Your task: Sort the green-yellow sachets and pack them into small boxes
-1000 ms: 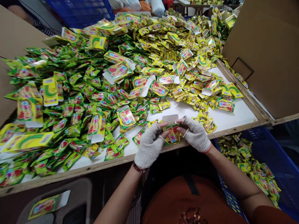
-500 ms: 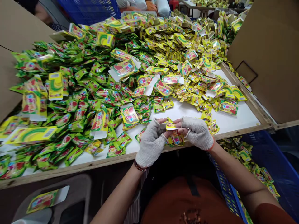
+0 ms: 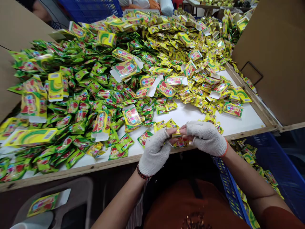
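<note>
- Table (image 3: 249, 121): smooth white top, edged with rough, unvarnished wooden strips
- Heap of pillow-shaped foil sachets (image 3: 95, 86), crinkled and shiny, covering most of the table; green ones towards its left, yellow ones towards its far side and right
- Cardboard panel (image 3: 278, 63), flat, matt and brown, standing at the table's right side
- Blue plastic crate (image 3: 289, 181), slotted walls, below the table's right corner, with yellow sachets inside
- Left hand (image 3: 154, 152) at the table's near edge, in a ribbed white knit glove with bare fingertips, its fingers closed on one end of a carton
- Right hand (image 3: 207, 138), gloved alike with an orange cuff, gripping the same carton's other end
- Glossy fruit-print carton (image 3: 181, 142), a flat box of thin card, held between both hands at the table's near edge; largely hidden by fingers
- Bracelet (image 3: 143, 172) of round dark beads, on the left wrist, just off the table's near edge
</note>
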Demonstrator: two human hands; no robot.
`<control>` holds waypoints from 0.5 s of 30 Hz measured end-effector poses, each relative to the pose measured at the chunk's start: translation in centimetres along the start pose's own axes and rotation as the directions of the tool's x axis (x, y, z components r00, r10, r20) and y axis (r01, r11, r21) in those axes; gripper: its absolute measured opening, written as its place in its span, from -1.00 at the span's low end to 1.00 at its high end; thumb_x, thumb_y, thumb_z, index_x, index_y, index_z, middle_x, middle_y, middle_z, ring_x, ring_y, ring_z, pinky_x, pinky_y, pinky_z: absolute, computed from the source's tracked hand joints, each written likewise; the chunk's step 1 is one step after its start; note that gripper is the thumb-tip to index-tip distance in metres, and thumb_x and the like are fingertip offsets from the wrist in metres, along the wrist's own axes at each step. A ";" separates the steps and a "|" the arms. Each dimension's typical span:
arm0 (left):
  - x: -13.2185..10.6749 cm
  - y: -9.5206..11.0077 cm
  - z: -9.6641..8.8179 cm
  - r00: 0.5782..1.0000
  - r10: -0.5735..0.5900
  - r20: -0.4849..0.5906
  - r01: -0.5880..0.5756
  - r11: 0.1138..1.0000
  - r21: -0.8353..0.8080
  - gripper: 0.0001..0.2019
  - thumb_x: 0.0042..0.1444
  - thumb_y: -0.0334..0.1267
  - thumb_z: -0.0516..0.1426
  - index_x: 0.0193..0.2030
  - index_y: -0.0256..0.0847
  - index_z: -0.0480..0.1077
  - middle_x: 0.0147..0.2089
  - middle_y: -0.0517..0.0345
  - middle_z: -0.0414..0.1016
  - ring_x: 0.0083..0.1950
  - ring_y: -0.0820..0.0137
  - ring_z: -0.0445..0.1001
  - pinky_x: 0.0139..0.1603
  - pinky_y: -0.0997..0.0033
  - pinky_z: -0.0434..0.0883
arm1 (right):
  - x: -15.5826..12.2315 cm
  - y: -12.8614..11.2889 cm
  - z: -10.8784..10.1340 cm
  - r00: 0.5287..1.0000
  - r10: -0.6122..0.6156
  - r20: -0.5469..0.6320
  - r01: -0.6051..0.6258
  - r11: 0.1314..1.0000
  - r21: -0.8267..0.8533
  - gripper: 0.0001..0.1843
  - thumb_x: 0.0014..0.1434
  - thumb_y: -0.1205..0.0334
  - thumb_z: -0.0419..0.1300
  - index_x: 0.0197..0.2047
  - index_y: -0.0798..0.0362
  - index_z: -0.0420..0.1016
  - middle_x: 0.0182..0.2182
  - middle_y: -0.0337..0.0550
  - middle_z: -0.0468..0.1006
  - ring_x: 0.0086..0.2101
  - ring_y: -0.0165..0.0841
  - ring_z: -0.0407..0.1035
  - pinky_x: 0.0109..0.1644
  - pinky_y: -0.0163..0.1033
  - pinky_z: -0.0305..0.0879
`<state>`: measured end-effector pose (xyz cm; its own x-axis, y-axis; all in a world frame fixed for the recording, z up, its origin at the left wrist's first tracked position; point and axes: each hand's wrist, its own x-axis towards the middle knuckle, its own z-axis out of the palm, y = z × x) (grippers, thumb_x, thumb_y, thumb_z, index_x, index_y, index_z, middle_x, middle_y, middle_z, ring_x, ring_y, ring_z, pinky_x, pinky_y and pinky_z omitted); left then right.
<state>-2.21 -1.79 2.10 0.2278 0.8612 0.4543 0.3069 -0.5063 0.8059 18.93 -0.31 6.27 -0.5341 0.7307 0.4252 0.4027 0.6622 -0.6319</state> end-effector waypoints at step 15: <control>2.2 0.8 -0.4 0.986 -0.138 0.092 0.122 0.979 0.161 -0.80 0.25 -0.19 0.11 -0.09 -0.22 0.46 -0.14 0.03 0.59 -0.10 0.29 0.56 -0.05 0.27 0.50 | -2.5 -2.0 -3.0 0.975 0.143 -0.171 -0.161 0.983 -0.091 -0.81 0.24 0.41 0.07 -0.33 0.03 0.48 -0.45 -0.20 0.42 -0.40 -0.37 0.32 -0.32 -0.26 0.23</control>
<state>-1.86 -0.24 3.90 0.2672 0.9152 0.3016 0.4770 -0.3976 0.7838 21.74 -2.96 8.37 -0.3356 0.8356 0.4349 0.5492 0.5486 -0.6304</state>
